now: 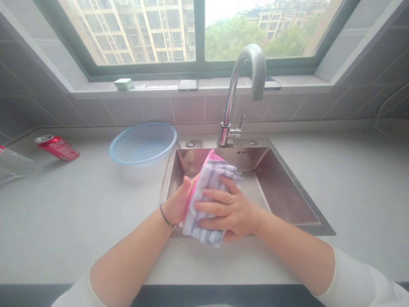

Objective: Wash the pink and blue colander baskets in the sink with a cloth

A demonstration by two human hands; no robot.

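A pink plastic basket [212,156] with a perforated wall is held tilted over the near left part of the sink [287,192]. My left hand [182,200] grips it from the left, thumb up at the rim, its other fingers mostly hidden behind the basket. A white cloth with blue-grey stripes [207,183] covers most of the basket's right side. My right hand [228,209], with a ring on one finger, presses that cloth against the basket, fingers curved over it.
Behind the sink rises a chrome faucet [230,94]. To its left sits a light-blue colander [143,145]. A red can [59,147] and a clear plastic container [14,164] lie farther left. On the windowsill are a pale green box [123,84] and a phone [188,83].
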